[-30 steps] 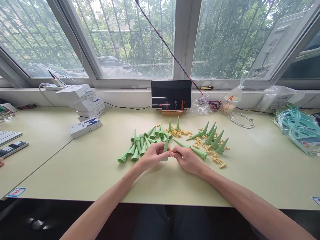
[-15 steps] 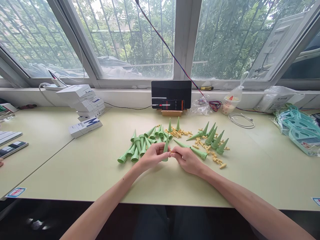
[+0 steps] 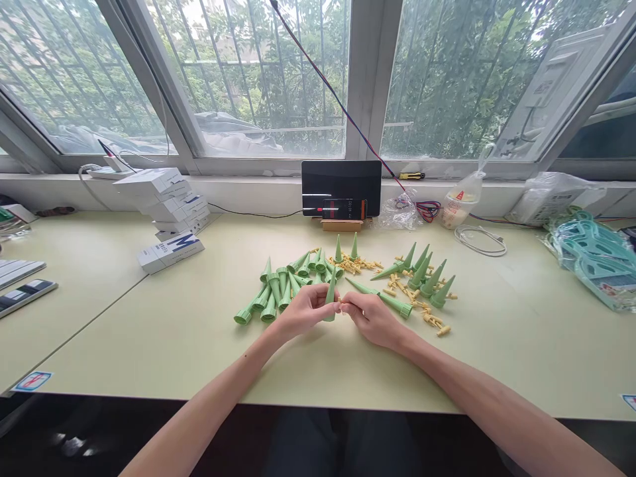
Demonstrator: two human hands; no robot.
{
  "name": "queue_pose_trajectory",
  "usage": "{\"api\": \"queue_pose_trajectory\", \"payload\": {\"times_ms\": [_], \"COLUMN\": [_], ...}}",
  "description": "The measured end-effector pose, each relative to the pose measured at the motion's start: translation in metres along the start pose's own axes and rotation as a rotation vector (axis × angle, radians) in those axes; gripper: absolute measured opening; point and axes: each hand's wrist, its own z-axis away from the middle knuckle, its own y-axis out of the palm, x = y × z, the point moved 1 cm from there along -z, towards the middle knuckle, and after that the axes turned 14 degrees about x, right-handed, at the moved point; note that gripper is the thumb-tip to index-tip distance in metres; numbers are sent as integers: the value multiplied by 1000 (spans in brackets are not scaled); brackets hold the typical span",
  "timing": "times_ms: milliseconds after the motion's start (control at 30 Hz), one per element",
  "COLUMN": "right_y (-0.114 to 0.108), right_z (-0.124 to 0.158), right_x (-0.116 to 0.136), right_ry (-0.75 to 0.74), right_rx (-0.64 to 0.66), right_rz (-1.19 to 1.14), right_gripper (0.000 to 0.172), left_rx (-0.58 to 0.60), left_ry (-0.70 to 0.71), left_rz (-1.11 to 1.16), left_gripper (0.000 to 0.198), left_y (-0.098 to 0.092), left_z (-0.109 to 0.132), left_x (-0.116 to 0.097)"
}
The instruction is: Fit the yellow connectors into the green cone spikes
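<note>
Cone point(image 3: 331, 291), one, gripped upright in left hand point(image 3: 307, 309); yellow peg point(image 3: 340, 300), one, pinched in right hand point(image 3: 370, 316). Beyond hands: two upright cones point(image 3: 354, 247), one phone point(image 3: 342, 209). Left of left hand: cone pile point(image 3: 275, 286), uncountable.

a blue m point(image 3: 181, 240) marks the front box point(image 3: 163, 259), digits on the phone point(image 3: 336, 209) unclear.

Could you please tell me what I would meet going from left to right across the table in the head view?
Stack of white boxes, left hand holding a green cone pointing up, right hand, rightmost green cone, coiled white cable, teal items in clear plastic.
</note>
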Motion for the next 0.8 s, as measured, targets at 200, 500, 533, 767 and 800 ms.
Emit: {"api": "queue_pose_trajectory", "payload": {"times_ms": [200, 500, 533, 767, 800], "right_y": [0, 1, 1, 2, 2], "right_z": [0, -1, -1, -1, -1], "right_x": [-1, -2, -3, -4, -4], "right_ry": [-2, 10, 11, 12, 12], "right_rx": [-7, 5, 5, 2, 1], "right_rz": [10, 17, 16, 10, 9], "right_gripper": [27, 29, 28, 28, 29], "left_rx": [5, 4, 4, 5, 6], "left_ry": [8, 11, 12, 21, 19], "left_rz": [-2, 4, 4, -9, -8], "left_gripper": [26, 28, 28, 27, 27], "left_y": [-1, 1, 0, -1, -1], "left_z": [0, 0, 0, -1, -1], "left_x": [3, 0, 0, 2, 2]}}
